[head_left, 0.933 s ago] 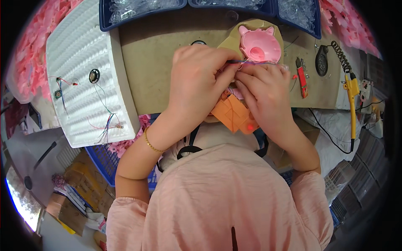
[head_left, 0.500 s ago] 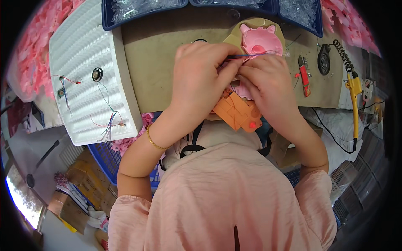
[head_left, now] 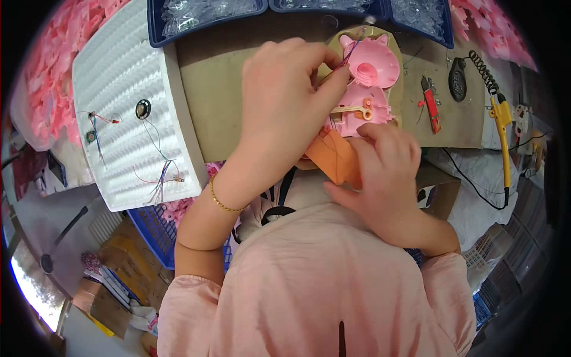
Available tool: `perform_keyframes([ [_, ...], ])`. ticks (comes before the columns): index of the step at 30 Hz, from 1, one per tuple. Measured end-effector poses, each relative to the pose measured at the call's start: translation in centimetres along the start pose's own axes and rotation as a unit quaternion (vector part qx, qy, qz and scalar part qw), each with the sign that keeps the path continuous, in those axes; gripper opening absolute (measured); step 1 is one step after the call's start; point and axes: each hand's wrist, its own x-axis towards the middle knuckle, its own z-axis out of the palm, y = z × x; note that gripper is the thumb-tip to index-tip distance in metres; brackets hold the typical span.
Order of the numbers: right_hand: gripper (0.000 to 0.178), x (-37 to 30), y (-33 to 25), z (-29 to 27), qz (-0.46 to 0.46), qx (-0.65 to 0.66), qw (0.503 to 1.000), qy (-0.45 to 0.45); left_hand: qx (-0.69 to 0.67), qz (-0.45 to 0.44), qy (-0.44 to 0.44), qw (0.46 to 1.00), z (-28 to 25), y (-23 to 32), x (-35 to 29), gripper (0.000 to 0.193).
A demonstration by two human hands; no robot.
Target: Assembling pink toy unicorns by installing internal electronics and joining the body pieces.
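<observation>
L hand (head_left: 285,101) grip pinching wires (head_left: 350,52) over pink toy shell (head_left: 372,83)

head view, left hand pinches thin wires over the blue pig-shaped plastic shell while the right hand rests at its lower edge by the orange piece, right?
Not quite: the pig-shaped plastic shell is pink, not blue, as the head view shows. The rest holds: the left hand pinches thin wires over it, and the right hand rests at its lower edge by the orange piece.
</observation>
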Motion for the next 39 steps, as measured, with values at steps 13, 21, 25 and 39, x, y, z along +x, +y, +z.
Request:
perform_keyframes([
  [13,0.060,3.9,4.9,0.3,-0.139,0.178,0.974,0.017,-0.042,-0.083,0.030,0.995,-2.0,-2.1,-6.8,0.022],
  [21,0.064,6.1,4.4,-2.5,-0.163,0.098,0.980,-0.057,0.136,0.133,-0.076,0.979,-2.5,-1.8,-10.0,0.042],
  [25,0.062,5.4,5.1,-1.9,-0.205,0.027,0.978,-0.015,0.159,0.146,-0.097,0.972,-2.4,-1.6,-9.7,0.043],
  [39,0.047,2.8,6.2,-1.1,-0.115,-0.027,0.987,0.112,0.194,0.204,-0.172,0.944,-1.4,1.1,-3.5,0.042],
])
